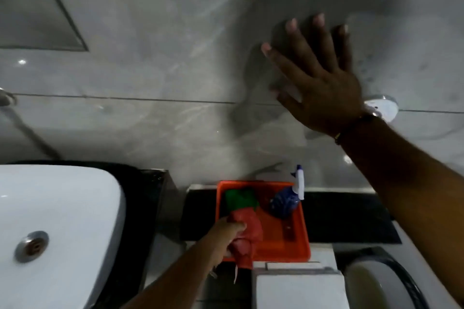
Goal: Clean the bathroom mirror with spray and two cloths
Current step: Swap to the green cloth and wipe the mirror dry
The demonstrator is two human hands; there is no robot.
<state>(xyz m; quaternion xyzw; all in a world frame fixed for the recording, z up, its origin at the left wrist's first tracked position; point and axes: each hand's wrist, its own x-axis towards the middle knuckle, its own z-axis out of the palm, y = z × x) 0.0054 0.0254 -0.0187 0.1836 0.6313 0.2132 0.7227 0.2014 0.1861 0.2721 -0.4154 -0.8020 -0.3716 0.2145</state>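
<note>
Grey tiled wall (150, 57) (glossy) above white sink (57, 221)

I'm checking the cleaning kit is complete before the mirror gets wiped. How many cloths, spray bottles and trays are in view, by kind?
Cloths: 2, a red cloth gripped by the left hand and a green cloth lying in the tray
Spray bottles: 1, a blue spray bottle in the tray
Trays: 1, an orange tray
Total: 4

The one head camera looked forward and down, close to the wall (150, 120); sink (62, 208) at lower left, tray (298, 246) near the bottom, all somewhat blurred.
</note>
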